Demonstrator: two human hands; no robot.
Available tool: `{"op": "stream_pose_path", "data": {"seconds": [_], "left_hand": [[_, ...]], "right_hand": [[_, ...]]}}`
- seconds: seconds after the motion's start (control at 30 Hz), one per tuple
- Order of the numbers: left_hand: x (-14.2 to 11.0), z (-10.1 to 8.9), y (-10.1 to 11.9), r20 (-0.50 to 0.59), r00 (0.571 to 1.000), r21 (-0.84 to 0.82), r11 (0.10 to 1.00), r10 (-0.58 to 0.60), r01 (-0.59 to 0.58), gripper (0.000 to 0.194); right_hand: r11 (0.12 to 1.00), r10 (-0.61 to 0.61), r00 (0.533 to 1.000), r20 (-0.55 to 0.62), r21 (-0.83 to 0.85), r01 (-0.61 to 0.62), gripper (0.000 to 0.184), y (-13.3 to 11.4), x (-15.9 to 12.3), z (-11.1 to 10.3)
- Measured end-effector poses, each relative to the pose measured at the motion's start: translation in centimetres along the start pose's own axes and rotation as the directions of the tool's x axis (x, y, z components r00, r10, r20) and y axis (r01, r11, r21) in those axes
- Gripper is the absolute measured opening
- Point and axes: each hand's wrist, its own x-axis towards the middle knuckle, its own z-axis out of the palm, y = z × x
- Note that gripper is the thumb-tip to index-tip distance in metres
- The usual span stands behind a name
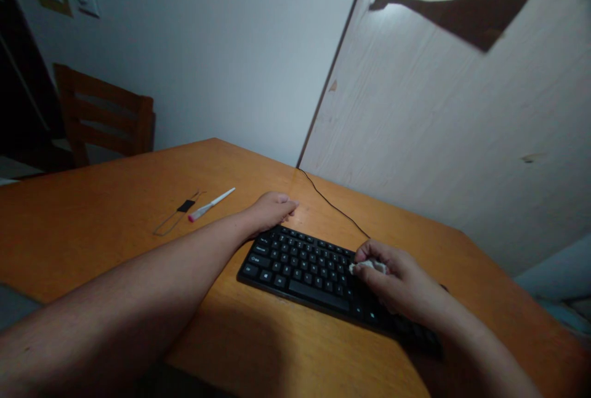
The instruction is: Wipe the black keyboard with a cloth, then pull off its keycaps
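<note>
A black keyboard (305, 268) lies at a slant on the wooden table. My right hand (399, 281) is over its right part, fingers and thumb closed on a crumpled white tissue or cloth (372, 267) that is low over the keys. My left hand (273, 210) rests at the keyboard's far left corner, its fingers curled and the thumb pointing right. Whether those fingers hold anything is hidden. My right hand and forearm cover part of the keyboard's right end.
Left of my left arm lie a white, slim-bladed tool with a pink end (211, 204) and a thin wire loop with a black middle piece (186, 206). A black cable (330, 202) runs back toward the wall. A wooden chair (106, 108) stands beyond the table (115, 201).
</note>
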Motion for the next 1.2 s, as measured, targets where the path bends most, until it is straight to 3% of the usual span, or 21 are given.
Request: {"op": "stream_pose_path", "data": {"seconds": [0.17,0.33,0.53,0.77,0.93,1.2], "left_hand": [[0.2,0.1,-0.3,-0.001,1.0,-0.002,1.0,0.003,-0.003,0.034],[0.2,0.1,-0.4,-0.001,1.0,-0.016,1.0,0.01,-0.01,0.033],[0.1,0.2,-0.2,-0.004,1.0,0.015,1.0,0.009,-0.009,0.034],[0.3,0.3,-0.4,-0.011,1.0,0.019,1.0,0.003,-0.002,0.033],[0.2,0.3,-0.3,-0.009,1.0,0.043,0.999,0.015,-0.015,0.033],[0.5,0.4,-0.6,-0.01,1.0,0.056,0.998,0.019,-0.018,0.034]], "right_hand": [[0.983,-0.14,0.985,-0.102,-0.138,0.125,0.012,-0.7,1.1,0.8],[0.922,-0.258,0.965,-0.051,-0.311,0.23,0.01,-2.3,2.2,1.3],[0.858,-0.316,0.949,-0.003,-0.427,0.285,0.009,-3.7,4.7,2.2],[0.779,-0.287,0.956,0.057,-0.567,0.268,0.017,-5.2,5.9,2.6],[0.817,-0.224,0.966,0.13,-0.516,0.259,0.018,-5.6,5.5,2.3],[0.867,-0.226,0.972,0.071,-0.44,0.234,0.015,-5.7,5.9,2.4]]}}
